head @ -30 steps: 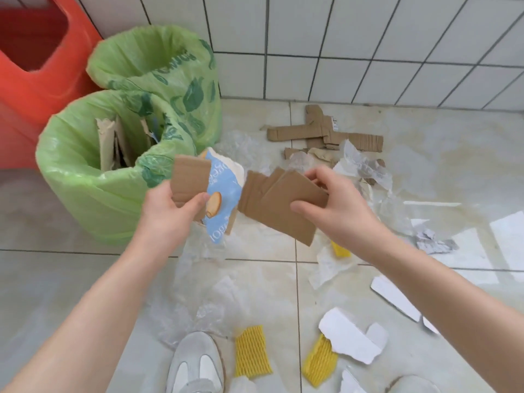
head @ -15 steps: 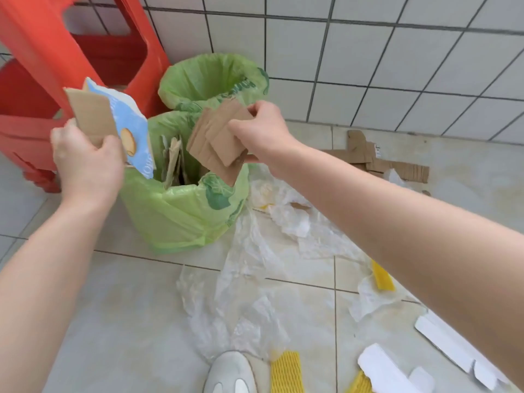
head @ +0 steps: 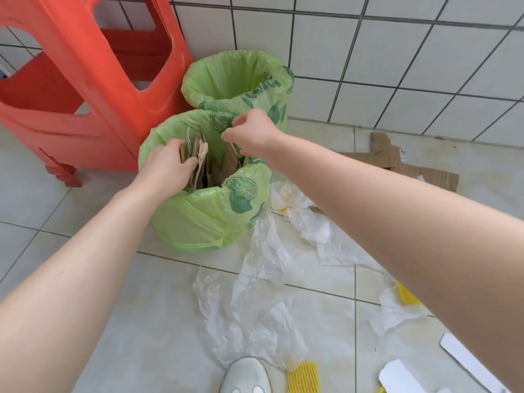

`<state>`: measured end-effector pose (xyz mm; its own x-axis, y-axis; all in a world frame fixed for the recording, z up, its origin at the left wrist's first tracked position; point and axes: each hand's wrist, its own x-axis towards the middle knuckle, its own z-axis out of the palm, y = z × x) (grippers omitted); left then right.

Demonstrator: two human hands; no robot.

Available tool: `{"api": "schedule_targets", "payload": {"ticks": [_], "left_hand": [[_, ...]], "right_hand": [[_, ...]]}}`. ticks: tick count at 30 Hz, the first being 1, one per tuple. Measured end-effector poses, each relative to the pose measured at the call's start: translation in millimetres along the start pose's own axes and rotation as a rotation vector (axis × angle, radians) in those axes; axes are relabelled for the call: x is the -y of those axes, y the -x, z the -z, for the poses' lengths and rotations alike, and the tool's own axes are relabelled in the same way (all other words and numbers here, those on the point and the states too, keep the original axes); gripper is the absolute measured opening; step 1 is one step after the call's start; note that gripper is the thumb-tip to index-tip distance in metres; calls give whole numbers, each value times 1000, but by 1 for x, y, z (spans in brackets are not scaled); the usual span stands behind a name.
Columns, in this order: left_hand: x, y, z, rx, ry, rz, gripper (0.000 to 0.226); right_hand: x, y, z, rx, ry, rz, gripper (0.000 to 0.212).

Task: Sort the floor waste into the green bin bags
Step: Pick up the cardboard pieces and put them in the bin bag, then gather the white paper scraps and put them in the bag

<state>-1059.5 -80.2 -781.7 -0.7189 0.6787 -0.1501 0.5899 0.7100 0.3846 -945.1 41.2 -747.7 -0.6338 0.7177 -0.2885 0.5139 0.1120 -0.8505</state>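
Near green bin bag (head: 198, 222) stands left of centre, mouth packed with upright cardboard scraps (head: 202, 163). Left hand (head: 167, 168) reaches into the mouth, fingers curled around the cardboard pieces. Right hand (head: 252, 131) hovers over the far rim, loosely curled; whether it pinches anything, cannot tell. Far green bin bag (head: 235, 80) sits behind. Judgement: cardboard light, stiff; take by edges. Clear plastic film (head: 249, 321) on near floor looks limp, slippery: bunch it.

A tiled utility corner: white wall tiles (head: 397, 52), red plastic stool (head: 85, 89).
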Motion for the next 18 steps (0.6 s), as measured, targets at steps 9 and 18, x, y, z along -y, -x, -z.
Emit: {"api": "schedule_targets", "payload": {"ticks": [9,18], "left_hand": [[-34,40,-12,-260,127,-212,42],[-93,121,-104,-143,161,-581,32]], "right_hand": [[-65,34,49,-19,-30,5,32],[-198,145,108,-43,21,-186,20]]}}
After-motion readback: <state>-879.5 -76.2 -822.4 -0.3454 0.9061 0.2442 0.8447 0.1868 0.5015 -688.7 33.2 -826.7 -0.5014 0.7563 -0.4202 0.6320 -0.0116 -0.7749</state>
